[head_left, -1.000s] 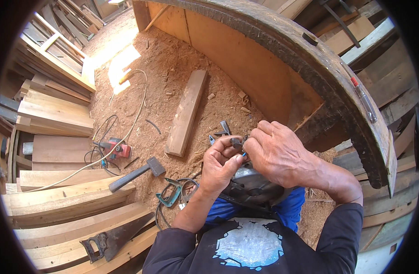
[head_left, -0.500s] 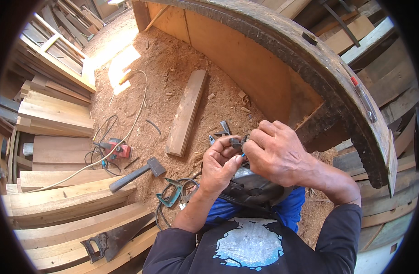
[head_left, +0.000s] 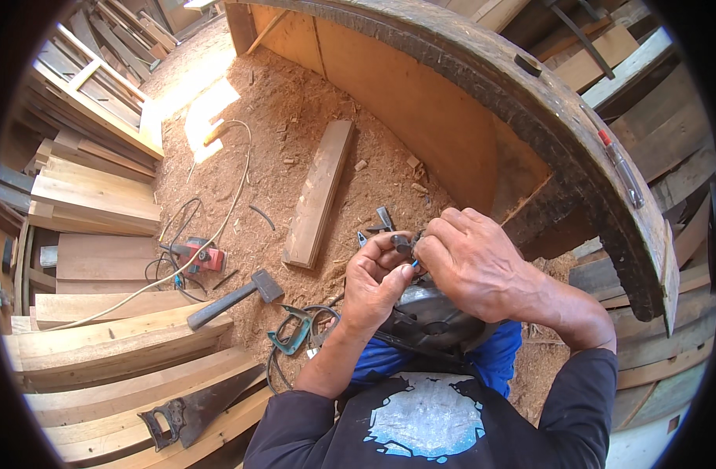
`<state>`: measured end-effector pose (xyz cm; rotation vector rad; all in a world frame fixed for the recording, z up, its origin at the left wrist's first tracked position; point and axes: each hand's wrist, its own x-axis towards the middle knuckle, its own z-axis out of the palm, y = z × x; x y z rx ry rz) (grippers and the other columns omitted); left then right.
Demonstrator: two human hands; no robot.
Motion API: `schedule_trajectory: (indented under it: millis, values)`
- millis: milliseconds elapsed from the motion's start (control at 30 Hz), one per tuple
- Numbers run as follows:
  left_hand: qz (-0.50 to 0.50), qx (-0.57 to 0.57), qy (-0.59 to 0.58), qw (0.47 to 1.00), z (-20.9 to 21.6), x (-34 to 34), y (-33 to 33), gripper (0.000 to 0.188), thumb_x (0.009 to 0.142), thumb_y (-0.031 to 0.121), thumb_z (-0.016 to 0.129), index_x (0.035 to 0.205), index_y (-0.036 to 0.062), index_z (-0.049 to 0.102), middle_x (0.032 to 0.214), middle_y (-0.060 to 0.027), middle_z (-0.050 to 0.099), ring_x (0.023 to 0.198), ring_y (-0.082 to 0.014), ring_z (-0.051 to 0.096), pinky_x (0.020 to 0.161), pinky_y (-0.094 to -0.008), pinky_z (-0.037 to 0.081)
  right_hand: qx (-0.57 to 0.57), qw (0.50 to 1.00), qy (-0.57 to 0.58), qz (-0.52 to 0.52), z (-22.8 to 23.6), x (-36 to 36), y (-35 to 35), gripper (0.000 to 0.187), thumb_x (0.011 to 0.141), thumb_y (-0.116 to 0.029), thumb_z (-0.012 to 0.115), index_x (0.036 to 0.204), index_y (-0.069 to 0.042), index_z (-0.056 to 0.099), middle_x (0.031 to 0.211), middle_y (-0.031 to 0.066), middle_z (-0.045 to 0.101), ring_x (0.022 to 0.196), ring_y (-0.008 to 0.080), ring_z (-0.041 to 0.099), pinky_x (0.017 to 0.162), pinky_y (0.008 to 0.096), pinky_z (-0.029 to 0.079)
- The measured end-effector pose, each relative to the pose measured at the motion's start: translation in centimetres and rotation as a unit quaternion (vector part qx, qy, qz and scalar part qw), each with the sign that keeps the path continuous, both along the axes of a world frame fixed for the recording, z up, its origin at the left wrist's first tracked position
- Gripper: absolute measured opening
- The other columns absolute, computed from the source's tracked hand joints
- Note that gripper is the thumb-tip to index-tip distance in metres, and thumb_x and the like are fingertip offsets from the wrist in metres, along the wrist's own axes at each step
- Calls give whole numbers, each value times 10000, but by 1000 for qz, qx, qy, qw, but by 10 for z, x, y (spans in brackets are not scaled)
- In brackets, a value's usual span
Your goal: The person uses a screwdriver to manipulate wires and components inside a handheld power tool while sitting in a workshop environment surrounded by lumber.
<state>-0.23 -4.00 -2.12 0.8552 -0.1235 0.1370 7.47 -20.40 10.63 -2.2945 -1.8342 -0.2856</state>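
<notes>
Over a sawdust floor (head_left: 295, 141), left hand (head_left: 377, 281) and right hand (head_left: 471, 262) both pinched on a small dark part (head_left: 402, 244) above the circular saw (head_left: 428, 316).

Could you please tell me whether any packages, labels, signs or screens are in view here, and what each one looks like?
No packages, signs or screens show.
The only printed thing is the pale blue-white graphic on the chest of the person's dark shirt, at the bottom edge: a rough blotchy patch.
The power tool under both hands shows no readable label.
</notes>
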Motion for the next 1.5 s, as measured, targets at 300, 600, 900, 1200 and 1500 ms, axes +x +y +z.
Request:
schedule_trajectory:
  millis: [300, 600, 900, 1200, 1500]
  values:
    - [0, -4, -7, 1000, -2, -1, 2, 444, 928, -33, 636, 1348, -31, 492, 1253, -113, 640, 1158, -162, 628, 1013, -338, 530, 25, 999, -41, 0, -1, -1, 0, 249, 746, -221, 655, 885, -25, 589, 837, 95, 561, 814, 265, 574, 727, 386, 437]
    - [8, 24, -7, 1000, -2, -1, 0, 461, 915, -12, 659, 1342, -30, 485, 1251, -119, 629, 1149, -156, 629, 1015, -324, 518, 10, 1000, 4, 6, 0, 2, 2, 197, 735, -180, 674, 834, -51, 563, 796, 87, 541, 781, 266, 557, 694, 393, 424]
    - [7, 8, -12, 1000, 1, -2, 2, 461, 919, -3, 648, 1350, -42, 489, 1225, -116, 652, 1116, -149, 640, 1001, -319, 519, 29, 999, -20, 13, 0, 3, -2, 203, 746, -195, 697, 851, -55, 594, 812, 76, 564, 785, 258, 557, 694, 385, 419]
    - [-3, 6, -1, 1000, -1, -1, 1, 461, 917, -4, 660, 1346, -32, 494, 1238, -102, 632, 1134, -145, 629, 999, -313, 520, 24, 999, -6, 24, 2, 5, 3, 210, 725, -191, 679, 776, -65, 519, 762, 75, 508, 742, 256, 521, 665, 391, 398]
    - [1, 8, -6, 1000, -2, -1, 3, 451, 922, 0, 657, 1343, -35, 498, 1222, -97, 639, 1123, -141, 634, 973, -316, 535, 17, 999, 12, 27, 7, 7, 0, 190, 762, -197, 662, 847, -50, 578, 823, 90, 566, 824, 262, 574, 710, 387, 438]
